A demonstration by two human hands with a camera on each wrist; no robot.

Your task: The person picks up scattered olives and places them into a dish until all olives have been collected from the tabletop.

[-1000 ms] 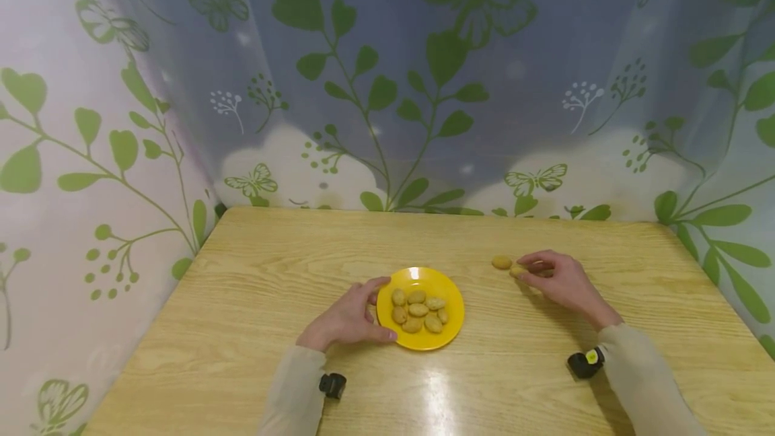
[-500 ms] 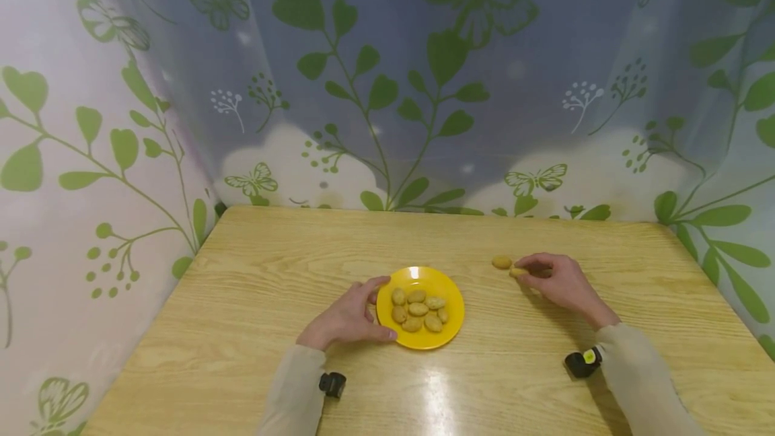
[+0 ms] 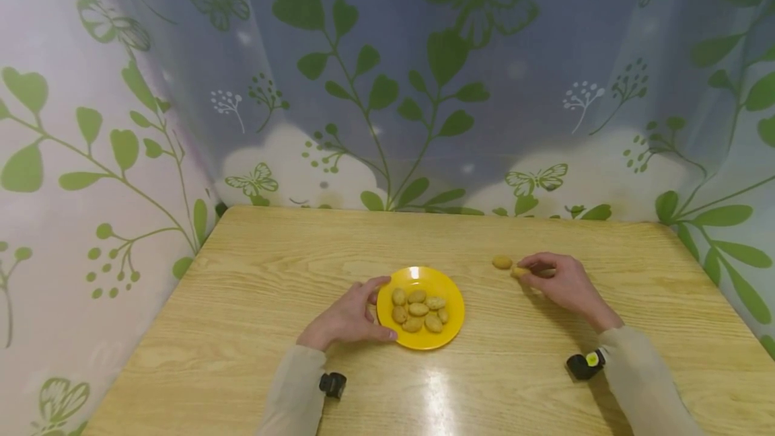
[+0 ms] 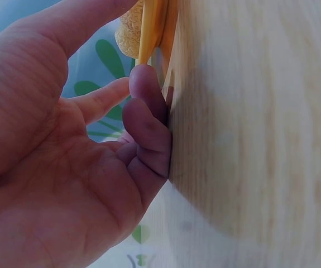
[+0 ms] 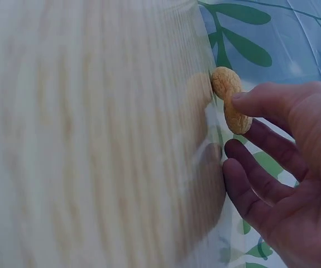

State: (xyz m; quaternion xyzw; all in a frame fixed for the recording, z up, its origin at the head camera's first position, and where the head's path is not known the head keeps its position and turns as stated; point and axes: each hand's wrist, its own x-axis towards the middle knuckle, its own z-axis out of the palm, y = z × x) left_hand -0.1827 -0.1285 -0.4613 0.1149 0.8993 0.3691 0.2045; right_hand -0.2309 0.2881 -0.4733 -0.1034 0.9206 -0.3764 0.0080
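Observation:
A yellow plate [image 3: 448,334] stands on the table with several tan, wrinkled, oval walnuts [image 3: 418,309] in its middle. At its left side my left hand [image 3: 350,315] grips the rim, thumb near the front and fingers farther back; the left wrist view shows the plate edge [image 4: 148,30] at the curled fingertips. To the right of the plate, my right hand [image 3: 563,281] pinches a single walnut [image 3: 518,272] between thumb and fingers, low over the table. Another walnut [image 3: 502,262] lies just left of those fingertips. In the right wrist view the pinched walnut [image 5: 237,118] partly overlaps the other walnut [image 5: 225,81].
The wooden table [image 3: 290,254] reaches back to a curtain [image 3: 387,86] printed with green leaves and butterflies, which also hangs at both sides. Small black cameras are worn at the left wrist [image 3: 333,385] and the right wrist [image 3: 584,364].
The right hand has shifted only slightly about the walnut at its fingertips. The left hand, the plate and the other walnuts have stayed in place.

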